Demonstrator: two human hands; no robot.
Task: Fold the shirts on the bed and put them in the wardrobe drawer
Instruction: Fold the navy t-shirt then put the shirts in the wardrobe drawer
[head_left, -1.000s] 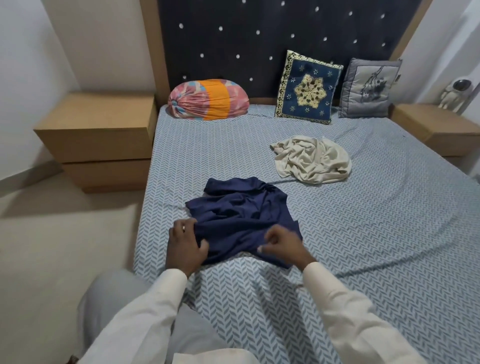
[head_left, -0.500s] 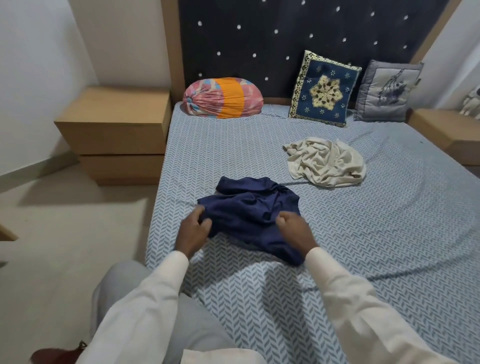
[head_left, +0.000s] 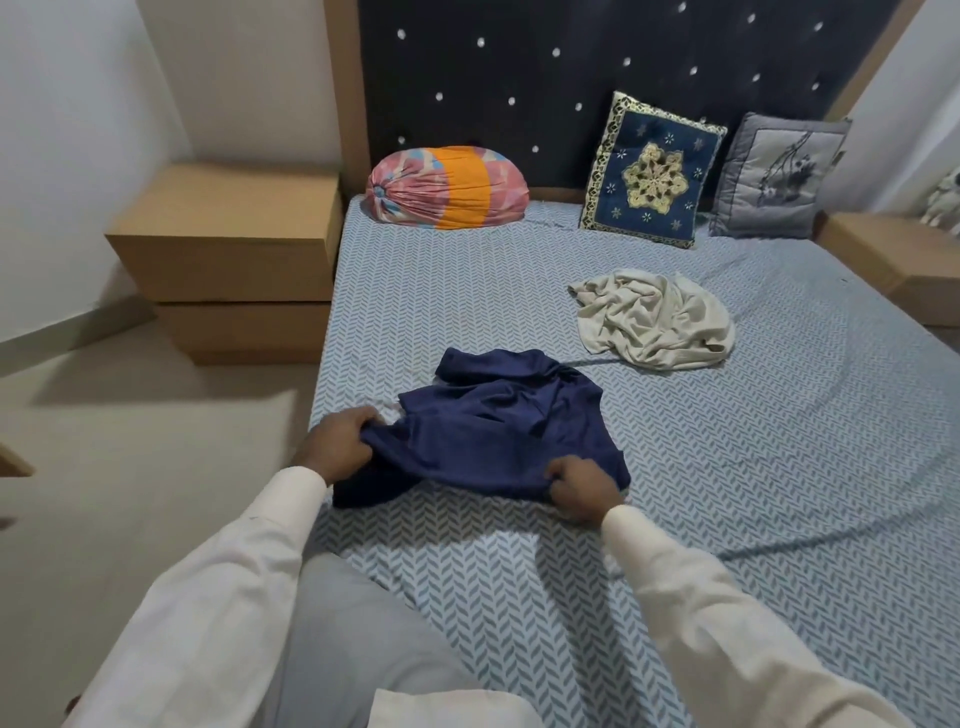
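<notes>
1. A crumpled navy shirt (head_left: 498, 431) is seen on the herringbone-patterned bed (head_left: 779, 467), near its left edge.
2. The shirt's near-left edge is gripped by the left hand (head_left: 337, 452), with the fingers curled round the cloth.
3. Its near-right corner is pinched by the right hand (head_left: 582, 486), with the fingers clenched on the fabric.
4. A cream shirt (head_left: 654, 319) is seen unfolded farther up the bed, apart from the navy one.
5. A striped bolster (head_left: 447, 189), a blue embroidered cushion (head_left: 652, 169) and a grey cushion (head_left: 779, 176) are propped by the headboard (head_left: 571, 78).
</notes>
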